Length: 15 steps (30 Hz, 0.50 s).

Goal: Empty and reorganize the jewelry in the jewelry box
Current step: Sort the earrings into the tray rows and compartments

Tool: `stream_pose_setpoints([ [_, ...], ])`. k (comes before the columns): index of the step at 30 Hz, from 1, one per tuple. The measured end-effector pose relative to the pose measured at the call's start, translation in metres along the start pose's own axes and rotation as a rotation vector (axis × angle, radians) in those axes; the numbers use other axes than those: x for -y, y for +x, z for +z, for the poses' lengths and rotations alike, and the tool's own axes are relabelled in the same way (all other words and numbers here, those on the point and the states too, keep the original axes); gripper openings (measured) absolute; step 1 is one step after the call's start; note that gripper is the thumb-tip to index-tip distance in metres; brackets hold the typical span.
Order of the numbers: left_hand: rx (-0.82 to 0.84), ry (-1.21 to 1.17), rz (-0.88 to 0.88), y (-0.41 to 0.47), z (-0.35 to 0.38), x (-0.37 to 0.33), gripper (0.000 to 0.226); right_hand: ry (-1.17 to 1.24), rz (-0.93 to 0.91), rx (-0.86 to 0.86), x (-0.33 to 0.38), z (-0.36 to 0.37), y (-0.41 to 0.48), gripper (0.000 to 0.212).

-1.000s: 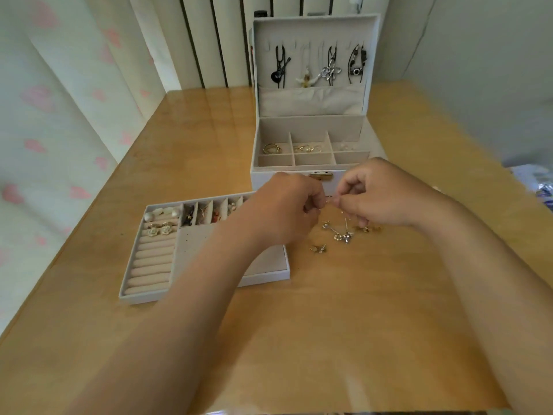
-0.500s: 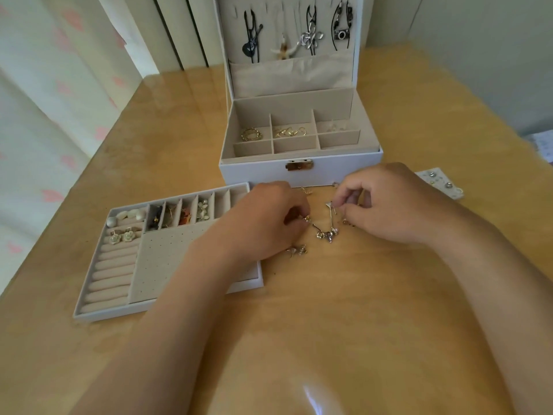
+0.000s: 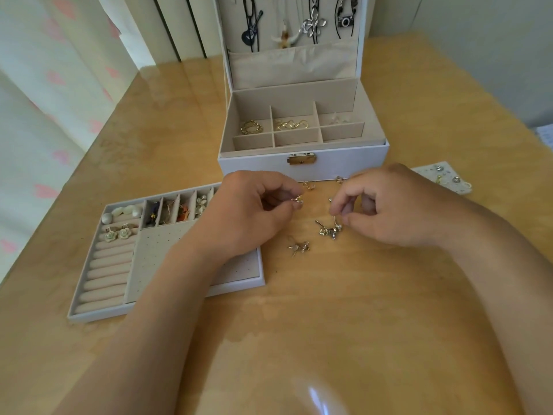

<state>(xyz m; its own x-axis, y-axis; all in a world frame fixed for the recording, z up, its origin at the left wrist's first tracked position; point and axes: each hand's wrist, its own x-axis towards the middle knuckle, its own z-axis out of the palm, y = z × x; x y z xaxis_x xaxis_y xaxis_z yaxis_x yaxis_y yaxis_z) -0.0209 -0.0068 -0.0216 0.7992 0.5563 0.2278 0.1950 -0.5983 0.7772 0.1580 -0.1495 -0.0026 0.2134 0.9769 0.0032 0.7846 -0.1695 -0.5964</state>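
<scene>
- The open box (image 3: 302,164) stood behind both hands, with its tray (image 3: 167,299) on the left under the left forearm and a stud card (image 3: 443,176) on the right.
- Loose earrings (image 3: 299,248) lay on the table (image 3: 359,310).
- The left hand (image 3: 248,217), fingers curled, pinched a small earring (image 3: 297,200).
- The right hand (image 3: 389,208) pinched the hook of a silver earring (image 3: 329,230).

Glossy wooden table (image 3: 344,310); matt, perhaps velvety jewelry box (image 3: 299,94) lining.
</scene>
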Motion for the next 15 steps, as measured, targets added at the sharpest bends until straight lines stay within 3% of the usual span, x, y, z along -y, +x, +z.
stream_pose_setpoints([
  [9,0.011,0.014,-0.006,0.001,0.001,-0.001,0.020,-0.239,-0.011,0.057,0.012,0.013,0.002,0.021],
  [15,0.012,0.012,-0.039,0.000,0.001,-0.002,0.019,-0.246,-0.039,0.029,0.012,0.015,0.002,0.009],
])
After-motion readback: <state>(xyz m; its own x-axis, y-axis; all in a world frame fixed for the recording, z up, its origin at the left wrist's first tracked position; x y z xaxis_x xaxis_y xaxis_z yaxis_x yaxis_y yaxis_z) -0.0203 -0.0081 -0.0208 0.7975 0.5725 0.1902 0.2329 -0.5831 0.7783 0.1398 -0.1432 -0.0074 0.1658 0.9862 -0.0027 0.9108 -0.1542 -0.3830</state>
